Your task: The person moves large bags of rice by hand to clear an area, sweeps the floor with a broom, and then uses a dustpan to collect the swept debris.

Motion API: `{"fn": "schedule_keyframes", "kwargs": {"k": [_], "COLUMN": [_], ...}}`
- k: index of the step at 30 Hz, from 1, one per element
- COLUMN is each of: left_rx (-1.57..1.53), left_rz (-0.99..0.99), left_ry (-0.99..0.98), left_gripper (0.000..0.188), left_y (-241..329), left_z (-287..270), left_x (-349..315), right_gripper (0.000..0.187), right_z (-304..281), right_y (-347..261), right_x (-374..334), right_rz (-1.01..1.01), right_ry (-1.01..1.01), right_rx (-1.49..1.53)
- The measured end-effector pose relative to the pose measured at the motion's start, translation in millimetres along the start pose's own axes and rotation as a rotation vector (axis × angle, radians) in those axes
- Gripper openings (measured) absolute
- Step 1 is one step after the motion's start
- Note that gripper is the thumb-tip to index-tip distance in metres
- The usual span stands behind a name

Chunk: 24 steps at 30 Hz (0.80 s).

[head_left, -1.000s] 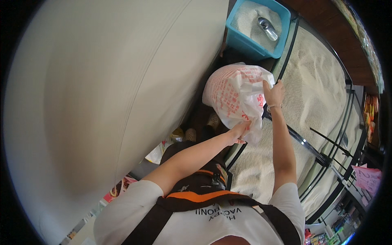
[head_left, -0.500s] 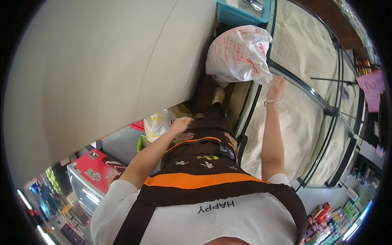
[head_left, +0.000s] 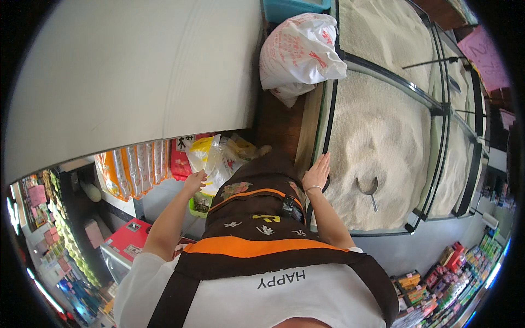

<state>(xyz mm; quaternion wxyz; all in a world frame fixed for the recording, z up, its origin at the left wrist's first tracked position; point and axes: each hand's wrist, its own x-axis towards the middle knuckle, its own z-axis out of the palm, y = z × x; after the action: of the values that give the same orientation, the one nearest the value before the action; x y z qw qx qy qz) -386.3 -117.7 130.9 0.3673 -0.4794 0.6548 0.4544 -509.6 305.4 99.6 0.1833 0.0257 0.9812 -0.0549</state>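
My right hand point(head_left: 317, 174) lies with its fingers stretched along the black rim of a bin of pale, rice-like grain point(head_left: 383, 131), holding nothing. A metal scoop point(head_left: 368, 187) rests in that grain, its bowl partly covered. My left hand point(head_left: 195, 183) hangs beside a white and yellow plastic bag point(head_left: 212, 161), its fingers loosely bent and nothing seen in them. Whether it touches the bag I cannot tell. Farther off, a full white plastic bag with red print point(head_left: 301, 52) leans against the bin's corner, apart from both hands.
A big pale panel point(head_left: 136, 71) walls off the left. Orange and clear packs point(head_left: 134, 167) stand below it, near a red-topped freezer point(head_left: 128, 238). A blue tub point(head_left: 292, 8) sits beyond the white bag. A narrow strip of brown floor point(head_left: 280, 123) runs between panel and bins.
My right hand has left the white bag and come back to the near bin's rim. My view has shifted, bringing the scoop and the orange packs into sight.
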Motion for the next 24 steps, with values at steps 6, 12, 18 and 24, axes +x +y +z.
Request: {"fn": "schedule_keyframes", "kwargs": {"k": [6, 12, 18, 24], "left_rx": [0.089, 0.186, 0.316, 0.242], "left_rz": [0.047, 0.026, -0.086, -0.079], "left_ry": [-0.087, -0.196, -0.336, -0.342], "left_gripper": [0.044, 0.036, 0.054, 0.055], "left_y": [25.5, 15.9, -8.5, -72.5], "left_z": [19.4, 52.0, 93.7, 128.8], "left_x": [5.6, 36.6, 76.3, 75.6], "right_gripper": [0.075, 0.072, 0.073, 0.073], "right_z": [23.1, 20.0, 26.5, 26.5], "right_y": [27.2, 31.2, 36.2, 33.1], "right_x": [5.4, 9.8, 11.4, 4.6], "right_rz": [-0.178, -0.25, -0.274, -0.267], "right_ry": [0.16, 0.221, 0.237, 0.25], "right_rx": [-0.03, 0.235, 0.28, 0.285]}}
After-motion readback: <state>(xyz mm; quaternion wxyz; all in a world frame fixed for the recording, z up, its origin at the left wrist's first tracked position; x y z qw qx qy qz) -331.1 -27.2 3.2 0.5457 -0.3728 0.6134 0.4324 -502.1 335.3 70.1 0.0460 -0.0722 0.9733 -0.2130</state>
